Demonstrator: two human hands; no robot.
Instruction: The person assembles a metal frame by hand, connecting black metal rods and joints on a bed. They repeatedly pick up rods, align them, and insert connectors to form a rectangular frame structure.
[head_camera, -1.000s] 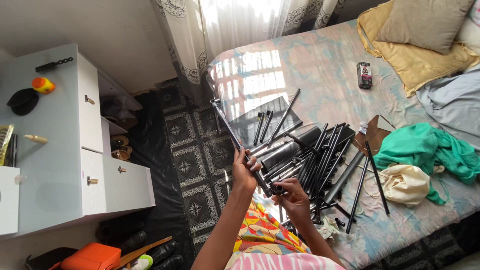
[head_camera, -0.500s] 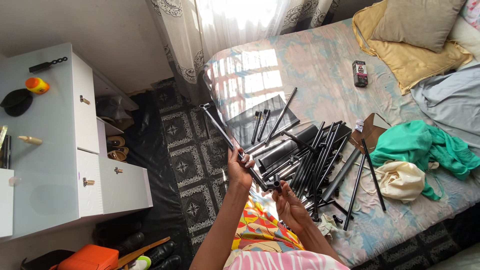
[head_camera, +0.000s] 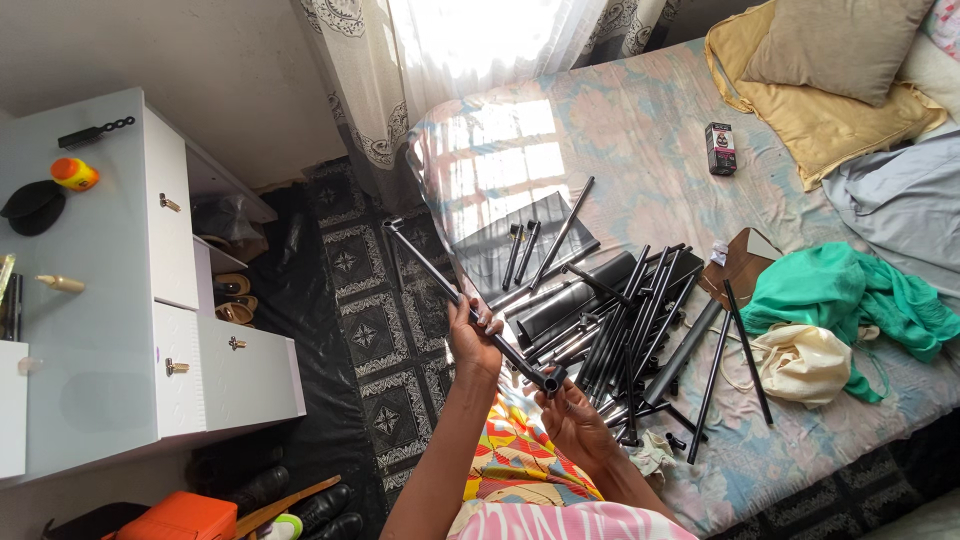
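Two hands share the work: your left hand (head_camera: 472, 335) grips the black rod (head_camera: 440, 282) mid-length; your right hand (head_camera: 570, 420) pinches the connector (head_camera: 549, 381). Keep both aligned.

I see the tube pile (head_camera: 610, 320) on the bed (head_camera: 640, 130), cabinet (head_camera: 90, 290) far left across the floor, pillows (head_camera: 830, 60) behind the pile, crumpled cloth (head_camera: 850, 295) to its right.

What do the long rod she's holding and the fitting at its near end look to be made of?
Long rod, gripped by the left hand: likely metal tube, glossy black coating, shown by a bright glint along it. End fitting at the right hand: black, duller, possibly plastic; too small to be sure.
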